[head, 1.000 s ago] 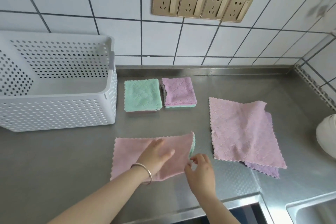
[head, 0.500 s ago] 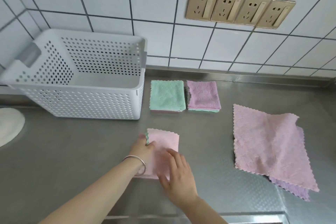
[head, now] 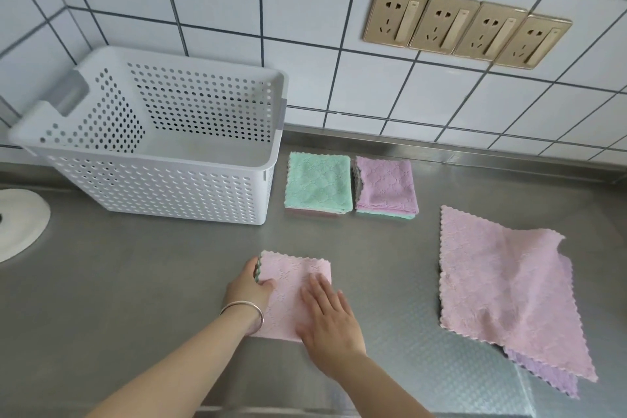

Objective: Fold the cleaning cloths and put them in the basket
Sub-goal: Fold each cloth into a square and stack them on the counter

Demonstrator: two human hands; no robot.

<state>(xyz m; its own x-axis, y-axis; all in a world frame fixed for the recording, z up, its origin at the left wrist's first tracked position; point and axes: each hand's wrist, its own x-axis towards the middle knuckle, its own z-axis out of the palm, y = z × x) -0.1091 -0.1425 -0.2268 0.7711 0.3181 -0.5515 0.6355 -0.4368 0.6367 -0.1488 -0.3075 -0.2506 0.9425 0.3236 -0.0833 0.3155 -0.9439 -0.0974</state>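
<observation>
head view: your left hand (head: 249, 285) pinches the pink cloth (head: 294, 288) at its left edge, right hand (head: 327, 312) lies flat on it w/ straight fingers, cloth on the counter (head: 135, 282) near the basket (head: 163, 187). risk: lift one-handed & the fold prob springs open. no readable writing or brands.

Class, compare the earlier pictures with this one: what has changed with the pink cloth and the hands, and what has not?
The pink cloth, a wide half-fold before, is now a small square. The right hand lies flat on it; the left hand holds its left edge. The basket, folded stacks and unfolded cloths stayed put.
</observation>
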